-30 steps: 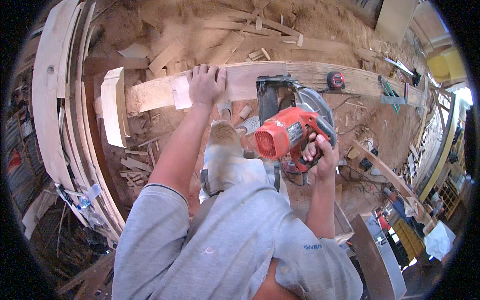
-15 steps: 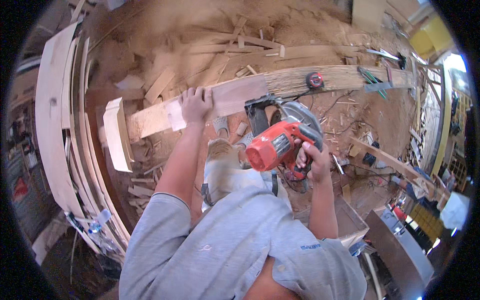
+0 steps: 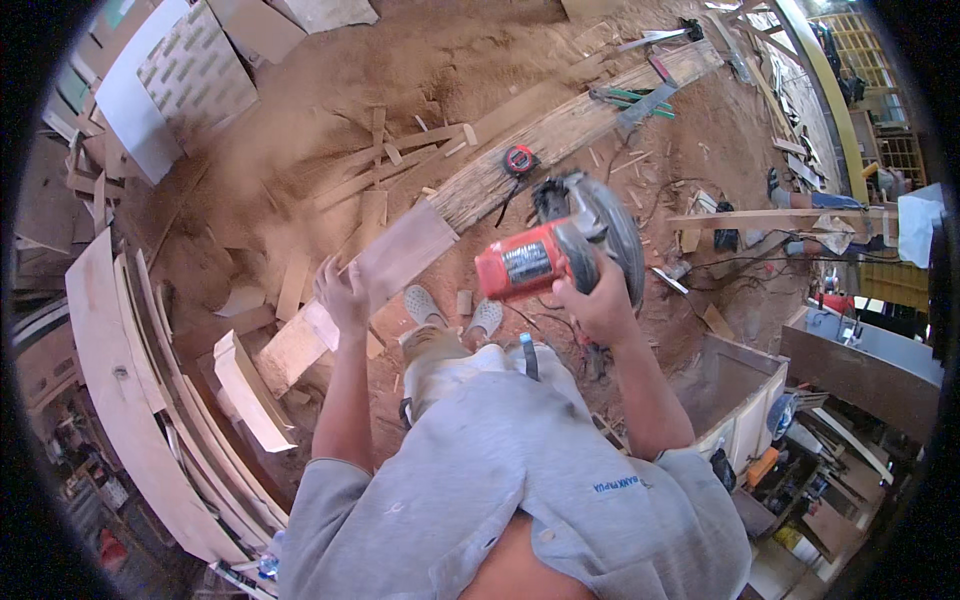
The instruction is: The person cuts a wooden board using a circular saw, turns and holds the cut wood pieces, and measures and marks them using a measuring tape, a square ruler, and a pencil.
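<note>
My right hand is wrapped round the handle of a red and black circular saw, lifted clear of the wood. Its round guard faces away to the right. At the left end of a smooth, pale board is my left hand, open with its fingers apart; whether it touches the board I cannot tell. That board lies along a long, rough plank. A red and black tape measure sits on the plank, just beyond the board's far end.
Long boards stand stacked at the left, near a short angled timber. Green-handled tools and a flat metal blade lie on the plank's far end. Offcuts and sawdust cover the ground. An open wooden box stands at the right.
The saw has come up off the board in my right hand. My left hand, earlier flat on the board, now has its fingers raised and spread. My view has turned.
</note>
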The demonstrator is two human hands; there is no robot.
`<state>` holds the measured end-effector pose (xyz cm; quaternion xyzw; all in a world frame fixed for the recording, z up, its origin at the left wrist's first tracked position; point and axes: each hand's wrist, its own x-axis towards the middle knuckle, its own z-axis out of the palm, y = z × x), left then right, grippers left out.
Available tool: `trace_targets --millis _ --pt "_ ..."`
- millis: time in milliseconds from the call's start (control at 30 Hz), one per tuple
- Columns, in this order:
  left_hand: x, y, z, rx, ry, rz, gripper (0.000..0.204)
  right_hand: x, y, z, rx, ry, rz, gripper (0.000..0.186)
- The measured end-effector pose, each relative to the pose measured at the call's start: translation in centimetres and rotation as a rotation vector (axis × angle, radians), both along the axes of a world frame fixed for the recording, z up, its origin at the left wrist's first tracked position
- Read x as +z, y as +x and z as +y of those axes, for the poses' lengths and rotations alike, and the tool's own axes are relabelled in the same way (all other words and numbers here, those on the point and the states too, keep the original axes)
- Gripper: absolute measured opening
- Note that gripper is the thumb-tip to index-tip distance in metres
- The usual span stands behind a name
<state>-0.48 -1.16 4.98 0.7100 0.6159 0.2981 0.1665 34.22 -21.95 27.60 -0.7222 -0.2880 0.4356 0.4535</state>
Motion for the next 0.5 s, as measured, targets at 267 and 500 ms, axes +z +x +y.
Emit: trace_targets --millis 267,500 --pt "23.9 10.7 -3.7 -0.702 -0.567 -1.059 0.013 -7.1 1.8 11.5 0.381 -0.082 -0.899 0.057" --pt "42.5 16.9 -7.1 -1.598 -1.006 -1.933 0.063 -12.9 1.9 16.0 0.433 0.258 -1.047 0.039"
